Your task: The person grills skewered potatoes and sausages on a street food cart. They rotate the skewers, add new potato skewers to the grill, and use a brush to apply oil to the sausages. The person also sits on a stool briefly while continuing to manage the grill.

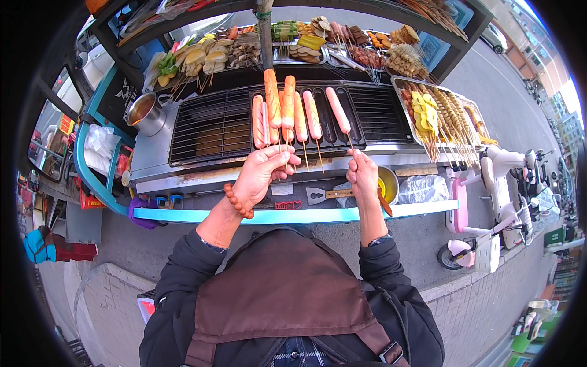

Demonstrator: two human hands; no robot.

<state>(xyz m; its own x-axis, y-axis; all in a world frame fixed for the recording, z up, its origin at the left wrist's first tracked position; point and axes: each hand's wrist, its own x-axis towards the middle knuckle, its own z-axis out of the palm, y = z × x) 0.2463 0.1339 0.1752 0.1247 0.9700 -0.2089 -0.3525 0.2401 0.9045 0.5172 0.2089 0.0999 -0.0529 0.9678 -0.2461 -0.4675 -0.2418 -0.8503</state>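
Note:
My left hand (267,172), with a beaded bracelet (238,202) at the wrist, pinches the thin sticks of skewered sausages. Two browned, scored sausages (272,98) rise from it above the others; exactly how many sticks it holds is hard to tell. Between the fingertips of my right hand (363,173) is the stick of a paler pink sausage (337,110), over the right side of the grooved black grill tray (355,124). Between my hands, more sausages (312,114) lie in the grooves, their sticks pointing toward me. Another sausage (258,121) sits at the tray's left end.
Black grill grates (211,121) flank the tray. A metal pot of reddish sauce (146,113) stands left. To the right is a tray of skewers (435,114). A scraper (328,194) and a bowl (389,183) lie behind the blue rail (293,215). Food skewers (215,55) line the back.

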